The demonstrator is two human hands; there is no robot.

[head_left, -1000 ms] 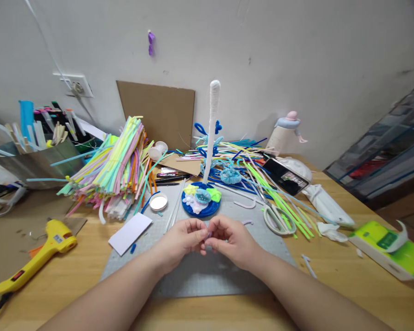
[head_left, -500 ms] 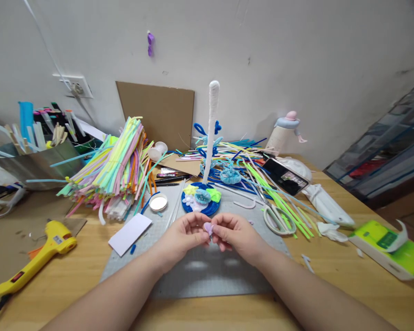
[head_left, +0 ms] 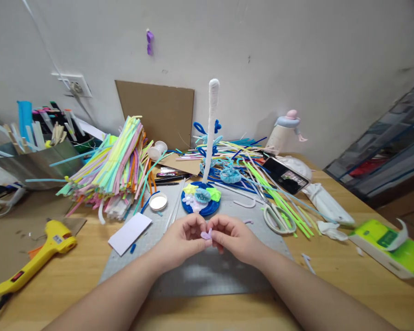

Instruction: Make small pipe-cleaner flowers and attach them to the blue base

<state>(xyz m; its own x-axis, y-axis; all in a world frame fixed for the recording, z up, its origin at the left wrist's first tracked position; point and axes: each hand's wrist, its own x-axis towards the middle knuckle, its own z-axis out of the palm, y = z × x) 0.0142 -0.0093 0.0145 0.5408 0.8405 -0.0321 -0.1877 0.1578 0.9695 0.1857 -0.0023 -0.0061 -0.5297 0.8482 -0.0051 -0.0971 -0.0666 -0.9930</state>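
Above the grey cutting mat (head_left: 207, 278), a small lilac pipe cleaner piece (head_left: 206, 235) is pinched between both sets of fingertips. My left hand (head_left: 187, 235) grips it from the left, thumb against fingers. On the other side my right hand (head_left: 231, 235) closes on the same piece, its thumb and forefinger pressed together. Just beyond the hands sits a round blue fuzzy base (head_left: 210, 210) bearing yellow, white, light blue and green fuzzy shapes. A tall white wrapped stem (head_left: 211, 133) rises behind it, with blue loops beside it.
Scissors (head_left: 279, 218), a phone (head_left: 285, 174) and green pipe cleaners (head_left: 279, 197) lie to the right. Left are a pipe cleaner bundle (head_left: 113, 161), a white card (head_left: 130, 233) and a yellow glue gun (head_left: 37, 257). A green tissue pack (head_left: 389, 248) sits far right.
The lilac piece has turned between my fingers and now sits slightly lower and flatter. My fingertips have drawn closer together; the things on the table stay put.
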